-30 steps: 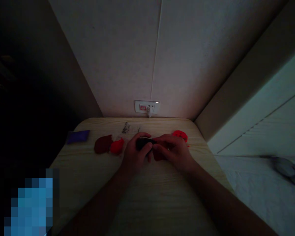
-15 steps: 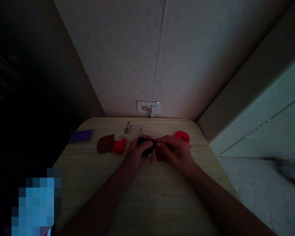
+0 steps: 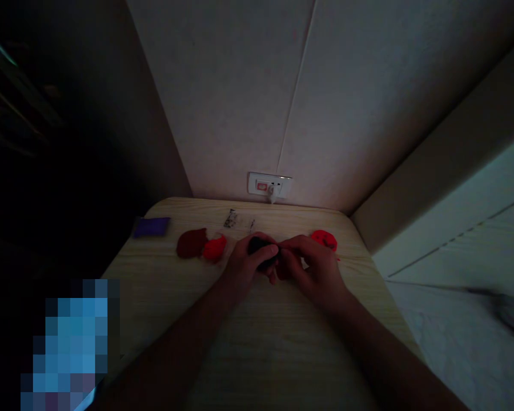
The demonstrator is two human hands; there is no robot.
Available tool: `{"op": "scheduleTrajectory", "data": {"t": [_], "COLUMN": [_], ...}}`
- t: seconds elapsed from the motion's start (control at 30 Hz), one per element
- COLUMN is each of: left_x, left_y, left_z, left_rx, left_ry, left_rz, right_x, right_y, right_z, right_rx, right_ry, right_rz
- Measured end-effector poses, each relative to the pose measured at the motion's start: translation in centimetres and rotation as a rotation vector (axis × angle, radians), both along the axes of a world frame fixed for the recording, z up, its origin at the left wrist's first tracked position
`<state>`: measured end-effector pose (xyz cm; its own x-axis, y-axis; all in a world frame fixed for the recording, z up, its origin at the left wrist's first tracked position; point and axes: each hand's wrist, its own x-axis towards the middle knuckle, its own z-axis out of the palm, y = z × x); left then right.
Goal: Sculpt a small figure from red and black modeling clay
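Over the middle of the table, my left hand (image 3: 245, 265) is closed round a dark black lump (image 3: 260, 251), soft-looking like modelling clay, with the thumb lying across it. My right hand (image 3: 314, 265) pinches at the lump's right end, its thumb and forefinger closed; the fingertips are too dark to make out finely. Below and partly behind the right fingers lies a dark red piece (image 3: 288, 269). A flat dark red piece (image 3: 191, 244) and a brighter red lump (image 3: 215, 249) touch each other left of my hands. Beyond my right hand is a bright red round piece (image 3: 324, 238) with dark marks.
A purple packet (image 3: 152, 226) lies at the table's left edge. Clear wrappers with black print (image 3: 231, 218) are near the back of the wooden table (image 3: 257, 354). A socket with a plug (image 3: 270, 185) sits on the wall behind. A pixelated blue patch (image 3: 71, 337) covers the lower left.
The whole view has shifted, so the table and pieces appear a little further right. Both hands keep nearly the same hold on the black lump.
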<state>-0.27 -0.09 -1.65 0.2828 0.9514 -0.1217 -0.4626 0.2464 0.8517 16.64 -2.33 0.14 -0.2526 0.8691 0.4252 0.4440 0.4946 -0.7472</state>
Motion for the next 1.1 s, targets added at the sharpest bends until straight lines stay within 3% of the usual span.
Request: {"op": "scheduleTrajectory", "data": {"t": [0.13,0.53,0.7,0.93,1.1], "left_x": [0.1,0.0,-0.1,-0.2,-0.2], "left_y": [0.2,0.3,0.3,0.1,0.2], "left_z": [-0.4,-0.5,-0.4,-0.3,-0.4], "left_rx": [0.042,0.17,0.179,0.212,0.214], "left_ry": [-0.007,0.156,0.208,0.246,0.242], "left_rz": [0.053,0.121,0.128,0.094,0.082], "right_x": [0.0,-0.5,-0.7,-1.0,-1.2], "right_y": [0.3,0.0,0.0,-0.3,-0.3], "right_z": [-0.4,-0.7,-1.3,-1.0,-0.8], "right_rx": [-0.082,0.094,-0.048,-0.121,-0.252], "right_ry": [0.094,-0.002,0.086,0.177,0.357], "right_rz": [-0.007,-0.157,-0.138,-0.187,-0.13]}}
